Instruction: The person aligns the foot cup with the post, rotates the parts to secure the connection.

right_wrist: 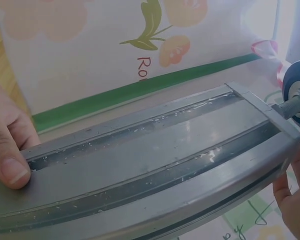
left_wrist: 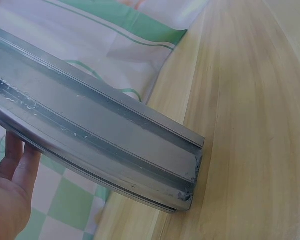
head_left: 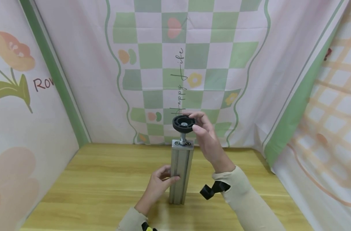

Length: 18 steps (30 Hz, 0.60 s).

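A silver aluminium extrusion (head_left: 179,175) stands upright on the table. On its top end sits a metal plate (head_left: 182,147) with two screws, from which a threaded stud (head_left: 183,138) rises to a black round levelling foot (head_left: 179,129). My left hand (head_left: 159,184) grips the extrusion's lower half, its thumb (right_wrist: 12,167) lying across the grooved face in the right wrist view. My right hand (head_left: 208,141) holds the foot's right rim between thumb and fingers. In the left wrist view the extrusion's bottom end (left_wrist: 192,177) meets the wood.
The wooden table (head_left: 106,170) reaches back to a printed cloth (head_left: 150,56) with green checks. Cloth walls also stand on the left (head_left: 16,128) and right (head_left: 322,134). Small pale shavings lie in the extrusion's grooves.
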Each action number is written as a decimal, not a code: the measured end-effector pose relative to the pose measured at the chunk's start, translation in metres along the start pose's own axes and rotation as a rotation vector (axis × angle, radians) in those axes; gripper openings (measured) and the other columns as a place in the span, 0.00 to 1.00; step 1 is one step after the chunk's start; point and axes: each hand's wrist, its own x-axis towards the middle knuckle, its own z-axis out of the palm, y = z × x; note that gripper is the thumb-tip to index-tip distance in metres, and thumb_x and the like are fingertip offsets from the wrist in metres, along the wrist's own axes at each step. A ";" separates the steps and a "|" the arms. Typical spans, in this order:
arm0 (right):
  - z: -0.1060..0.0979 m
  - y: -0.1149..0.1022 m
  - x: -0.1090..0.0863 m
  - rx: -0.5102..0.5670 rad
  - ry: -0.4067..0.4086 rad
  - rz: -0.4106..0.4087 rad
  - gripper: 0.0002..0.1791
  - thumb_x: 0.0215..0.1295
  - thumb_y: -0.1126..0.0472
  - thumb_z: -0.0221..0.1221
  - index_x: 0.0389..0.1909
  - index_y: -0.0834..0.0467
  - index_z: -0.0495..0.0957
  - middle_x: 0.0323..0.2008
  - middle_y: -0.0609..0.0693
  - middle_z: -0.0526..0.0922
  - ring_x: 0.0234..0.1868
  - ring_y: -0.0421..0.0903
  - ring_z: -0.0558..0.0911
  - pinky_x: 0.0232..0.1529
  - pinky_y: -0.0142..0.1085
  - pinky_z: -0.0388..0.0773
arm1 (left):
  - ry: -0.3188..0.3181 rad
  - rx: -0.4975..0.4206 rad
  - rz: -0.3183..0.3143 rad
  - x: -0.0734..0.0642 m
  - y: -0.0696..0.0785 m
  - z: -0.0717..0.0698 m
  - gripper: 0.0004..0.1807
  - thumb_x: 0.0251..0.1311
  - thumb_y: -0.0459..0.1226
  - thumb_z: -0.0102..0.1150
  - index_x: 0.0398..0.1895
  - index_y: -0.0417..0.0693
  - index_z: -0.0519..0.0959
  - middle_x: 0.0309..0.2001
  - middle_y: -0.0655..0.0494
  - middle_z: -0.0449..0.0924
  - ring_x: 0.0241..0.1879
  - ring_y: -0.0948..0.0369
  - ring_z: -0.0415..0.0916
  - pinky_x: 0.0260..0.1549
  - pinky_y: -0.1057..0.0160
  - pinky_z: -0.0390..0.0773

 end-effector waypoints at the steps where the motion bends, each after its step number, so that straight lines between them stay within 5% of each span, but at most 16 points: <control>1: 0.000 0.000 0.000 -0.007 0.011 0.000 0.15 0.66 0.62 0.47 0.53 0.50 0.70 0.64 0.63 0.66 0.63 0.55 0.70 0.64 0.40 0.67 | -0.001 0.000 -0.001 0.000 0.000 0.000 0.21 0.58 0.41 0.73 0.54 0.47 0.81 0.45 0.51 0.82 0.49 0.54 0.79 0.51 0.62 0.81; 9: 0.001 -0.005 0.000 -0.020 0.032 0.012 0.21 0.63 0.60 0.66 0.52 0.52 0.68 0.53 0.53 0.67 0.49 0.46 0.71 0.49 0.30 0.76 | 0.008 0.000 0.009 0.001 -0.001 0.000 0.22 0.58 0.40 0.73 0.54 0.46 0.81 0.45 0.50 0.82 0.48 0.54 0.79 0.50 0.62 0.81; 18: 0.003 -0.006 -0.003 -0.112 0.053 -0.035 0.30 0.61 0.51 0.71 0.58 0.54 0.67 0.55 0.54 0.69 0.52 0.50 0.72 0.60 0.36 0.70 | 0.004 0.007 0.009 0.000 -0.001 0.000 0.22 0.58 0.41 0.73 0.54 0.47 0.81 0.46 0.51 0.82 0.49 0.54 0.79 0.51 0.62 0.81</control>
